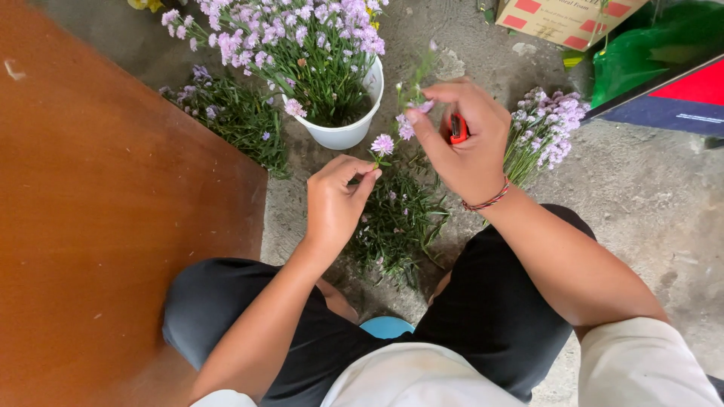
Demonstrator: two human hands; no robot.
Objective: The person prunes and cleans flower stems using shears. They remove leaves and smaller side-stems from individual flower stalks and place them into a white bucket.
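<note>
My left hand pinches a thin stem just under a small purple flower. My right hand is raised above it, its fingertips closed on the same sprig near its pale buds, and a red-handled cutter is tucked in its palm. Under both hands, on the concrete floor between my knees, lies a pile of green trimmings.
A white bucket full of purple flowers stands ahead. Loose flower bunches lie to its left and right. A brown wooden board fills the left. A cardboard box and green plastic bag sit far right.
</note>
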